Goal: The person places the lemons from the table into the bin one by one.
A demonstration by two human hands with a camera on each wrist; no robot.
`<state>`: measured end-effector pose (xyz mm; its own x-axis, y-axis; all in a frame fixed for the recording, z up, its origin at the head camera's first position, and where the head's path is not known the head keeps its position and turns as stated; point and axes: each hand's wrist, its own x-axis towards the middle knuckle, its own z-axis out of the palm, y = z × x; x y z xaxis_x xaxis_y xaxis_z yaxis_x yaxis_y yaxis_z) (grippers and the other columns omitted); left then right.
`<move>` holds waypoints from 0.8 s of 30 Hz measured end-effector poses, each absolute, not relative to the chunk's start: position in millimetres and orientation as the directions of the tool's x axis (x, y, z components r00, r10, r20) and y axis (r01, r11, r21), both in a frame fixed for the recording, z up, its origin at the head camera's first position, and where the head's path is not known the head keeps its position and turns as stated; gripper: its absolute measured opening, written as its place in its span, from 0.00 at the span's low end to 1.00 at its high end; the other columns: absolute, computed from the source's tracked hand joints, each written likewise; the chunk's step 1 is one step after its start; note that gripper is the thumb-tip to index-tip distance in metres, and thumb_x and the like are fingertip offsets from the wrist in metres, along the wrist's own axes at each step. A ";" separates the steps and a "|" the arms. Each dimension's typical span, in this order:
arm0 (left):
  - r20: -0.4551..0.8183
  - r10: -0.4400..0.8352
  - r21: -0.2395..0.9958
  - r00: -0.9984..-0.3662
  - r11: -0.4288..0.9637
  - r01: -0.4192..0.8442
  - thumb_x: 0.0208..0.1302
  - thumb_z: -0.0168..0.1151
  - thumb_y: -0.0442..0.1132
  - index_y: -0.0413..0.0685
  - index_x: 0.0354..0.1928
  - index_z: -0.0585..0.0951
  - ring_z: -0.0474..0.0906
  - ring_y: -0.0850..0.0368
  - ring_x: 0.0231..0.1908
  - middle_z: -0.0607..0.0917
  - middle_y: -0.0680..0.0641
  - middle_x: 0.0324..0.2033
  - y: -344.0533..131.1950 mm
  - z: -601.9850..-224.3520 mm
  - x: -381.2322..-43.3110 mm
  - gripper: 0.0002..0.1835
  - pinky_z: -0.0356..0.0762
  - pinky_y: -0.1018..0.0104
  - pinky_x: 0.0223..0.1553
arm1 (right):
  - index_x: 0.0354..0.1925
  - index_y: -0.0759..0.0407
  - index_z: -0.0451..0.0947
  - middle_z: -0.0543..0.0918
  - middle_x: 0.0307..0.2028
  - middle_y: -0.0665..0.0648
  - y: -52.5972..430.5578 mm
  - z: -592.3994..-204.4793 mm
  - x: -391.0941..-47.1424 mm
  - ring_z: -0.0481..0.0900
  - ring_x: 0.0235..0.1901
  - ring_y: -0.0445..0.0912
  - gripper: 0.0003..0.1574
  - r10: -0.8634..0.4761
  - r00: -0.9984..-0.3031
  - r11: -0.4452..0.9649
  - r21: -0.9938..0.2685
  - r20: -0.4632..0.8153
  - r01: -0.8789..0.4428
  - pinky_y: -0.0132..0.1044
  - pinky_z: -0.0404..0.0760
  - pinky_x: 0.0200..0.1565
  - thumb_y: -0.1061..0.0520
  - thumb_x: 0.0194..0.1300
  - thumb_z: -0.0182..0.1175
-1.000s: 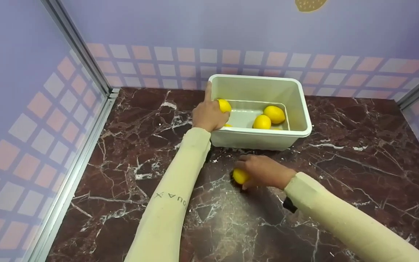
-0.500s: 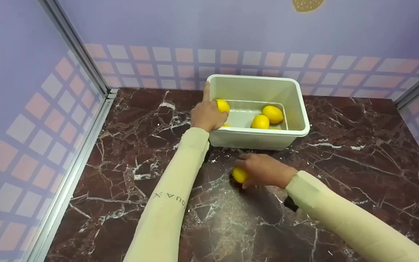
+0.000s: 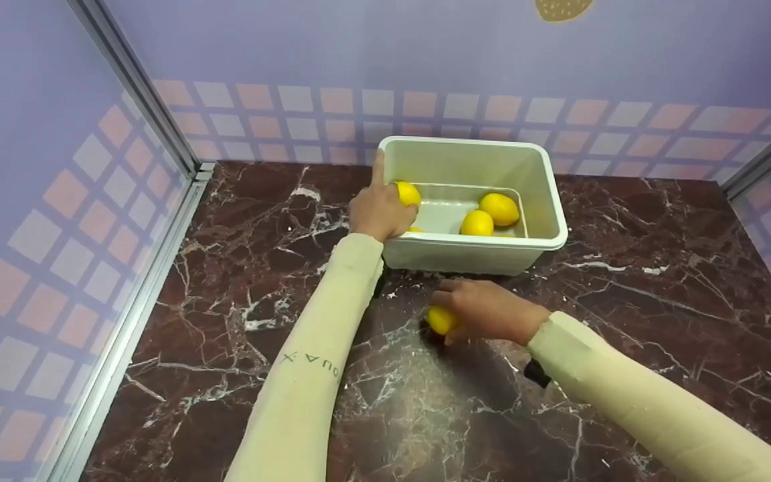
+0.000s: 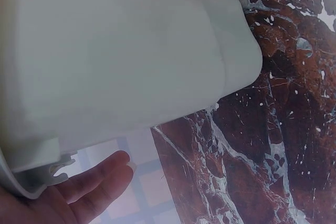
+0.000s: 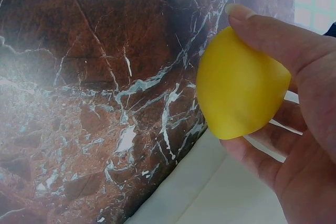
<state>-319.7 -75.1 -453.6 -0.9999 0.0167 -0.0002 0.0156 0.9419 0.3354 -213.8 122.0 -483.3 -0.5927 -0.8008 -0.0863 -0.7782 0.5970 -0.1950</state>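
In the head view a white plastic bin point(image 3: 466, 260) stands against the back wall with several lemons inside. Two of them, a front lemon point(image 3: 477, 223) and a rear lemon point(image 3: 499, 209), sit together at its right end. Another lemon point(image 3: 408, 193) shows beside my left hand point(image 3: 381, 211), which grips the bin's left rim with the index finger stretched along it. Two of its fingers point(image 4: 105, 182) show below the rim in the left wrist view. My right hand point(image 3: 486, 309) holds a lemon point(image 5: 241, 85) between thumb and fingers, close over the table in front of the bin.
The dark red marble table point(image 3: 272, 274) carries white veins. Behind it rises a lilac back wall point(image 3: 332, 47) with a printed band of pink and white squares. A metal frame rail point(image 3: 138, 268) runs along the left edge.
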 end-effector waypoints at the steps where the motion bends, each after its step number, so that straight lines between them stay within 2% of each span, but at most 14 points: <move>1: 0.000 0.017 0.339 -1.000 0.941 0.016 0.59 0.56 0.57 0.45 0.59 0.80 0.81 0.45 0.36 0.39 0.52 0.78 -75.2 -453.4 -319.7 0.31 0.80 0.49 0.36 | 0.46 0.53 0.79 0.81 0.42 0.55 121.9 -482.9 -213.5 0.79 0.37 0.48 0.31 -0.803 -0.590 0.593 -0.192 -0.079 -0.782 0.44 0.81 0.40 0.49 0.41 0.76; 16: -0.010 0.012 0.346 -1.000 0.938 0.008 0.59 0.55 0.57 0.46 0.57 0.81 0.80 0.46 0.37 0.38 0.53 0.78 -75.3 -454.0 -320.4 0.30 0.80 0.50 0.37 | 0.47 0.54 0.78 0.81 0.40 0.54 121.4 -472.0 -210.6 0.78 0.36 0.47 0.33 -0.786 -0.612 0.618 -0.163 -0.090 -0.769 0.44 0.81 0.41 0.46 0.43 0.77; 24: -0.015 0.005 0.352 -1.000 0.936 -0.001 0.58 0.56 0.57 0.46 0.58 0.80 0.80 0.46 0.38 0.38 0.54 0.78 -75.3 -452.9 -319.9 0.30 0.80 0.50 0.37 | 0.49 0.55 0.78 0.82 0.42 0.55 123.6 -465.7 -209.9 0.79 0.38 0.48 0.34 -0.803 -0.593 0.595 -0.151 -0.062 -0.790 0.45 0.82 0.43 0.46 0.43 0.76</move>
